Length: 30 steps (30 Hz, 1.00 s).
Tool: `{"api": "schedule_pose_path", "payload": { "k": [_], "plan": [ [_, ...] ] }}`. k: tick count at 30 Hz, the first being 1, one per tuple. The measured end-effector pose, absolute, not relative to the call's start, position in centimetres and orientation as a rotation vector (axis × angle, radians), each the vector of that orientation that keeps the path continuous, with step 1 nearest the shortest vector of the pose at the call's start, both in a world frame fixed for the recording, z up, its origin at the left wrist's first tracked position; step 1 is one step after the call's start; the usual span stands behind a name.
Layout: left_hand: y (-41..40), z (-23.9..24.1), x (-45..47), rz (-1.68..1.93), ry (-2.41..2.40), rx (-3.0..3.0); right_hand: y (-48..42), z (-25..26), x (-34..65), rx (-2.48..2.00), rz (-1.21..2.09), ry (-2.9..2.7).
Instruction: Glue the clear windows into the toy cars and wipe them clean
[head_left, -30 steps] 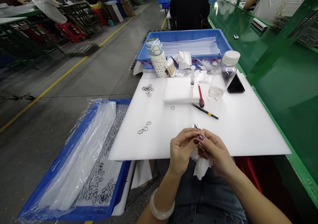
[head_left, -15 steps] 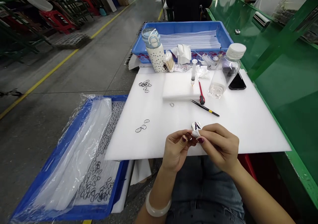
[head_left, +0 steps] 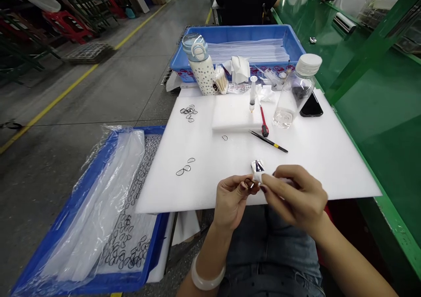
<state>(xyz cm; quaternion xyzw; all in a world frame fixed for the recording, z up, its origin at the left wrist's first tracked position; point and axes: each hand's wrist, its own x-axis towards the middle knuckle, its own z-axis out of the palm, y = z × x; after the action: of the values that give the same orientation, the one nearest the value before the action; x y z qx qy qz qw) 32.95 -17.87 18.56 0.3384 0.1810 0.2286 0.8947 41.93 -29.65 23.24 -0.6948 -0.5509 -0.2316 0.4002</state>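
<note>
My left hand (head_left: 234, 198) pinches a small dark ring-shaped part (head_left: 249, 183) between thumb and fingertips, just over the front edge of the white foam board (head_left: 329, 152). My right hand (head_left: 296, 196) is closed on a small white cloth (head_left: 258, 174) and presses it against that ring. A small white and dark piece (head_left: 257, 165) lies on the board right behind my fingers. Loose dark rings (head_left: 184, 169) lie on the board to the left, with another cluster of rings (head_left: 188, 111) farther back.
Tweezers (head_left: 269, 141), a red-handled tool (head_left: 263, 120), a syringe (head_left: 252, 94), a clear bottle (head_left: 294, 96), a phone (head_left: 311, 106), a dotted flask (head_left: 200, 66) and a blue bin (head_left: 243, 47) occupy the far board. A blue tray of rings under plastic (head_left: 98, 213) sits left. Green bench (head_left: 378, 91) right; a person sits beyond.
My hands rose from my lap to the board's edge. The cloth, which hung loose below my right hand, is now bunched at my fingertips against the ring.
</note>
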Motion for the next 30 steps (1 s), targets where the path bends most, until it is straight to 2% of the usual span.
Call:
{"api": "schedule_pose_path", "payload": {
  "k": [4, 10, 16, 20, 25, 27, 30],
  "plan": [
    [-17.8, 18.6, 32.9, 0.485, 0.392, 0.709, -29.5, 23.4, 41.7, -1.745, -0.493, -1.564],
    [-17.9, 18.5, 33.1, 0.471, 0.412, 0.709, -30.5, 24.4, 42.5, -1.790, -0.597, -1.509],
    [-17.9, 18.6, 32.9, 0.467, 0.428, 0.700, -30.0, 23.2, 42.0, -1.722, -0.432, -1.613],
    [-17.9, 18.8, 32.9, 0.461, 0.417, 0.694, -29.8, 23.6, 41.8, -1.771, -0.541, -1.607],
    [-17.9, 18.7, 32.9, 0.444, 0.413, 0.669, -30.8, 25.2, 42.1, -1.785, -0.492, -1.674],
    [-17.8, 18.7, 32.9, 0.436, 0.412, 0.652, -31.7, 25.7, 42.9, -1.814, -0.550, -1.590],
    [-17.8, 18.8, 32.8, 0.432, 0.411, 0.627, -33.1, 25.6, 45.0, -1.760, -0.642, -1.172]
  ]
}}
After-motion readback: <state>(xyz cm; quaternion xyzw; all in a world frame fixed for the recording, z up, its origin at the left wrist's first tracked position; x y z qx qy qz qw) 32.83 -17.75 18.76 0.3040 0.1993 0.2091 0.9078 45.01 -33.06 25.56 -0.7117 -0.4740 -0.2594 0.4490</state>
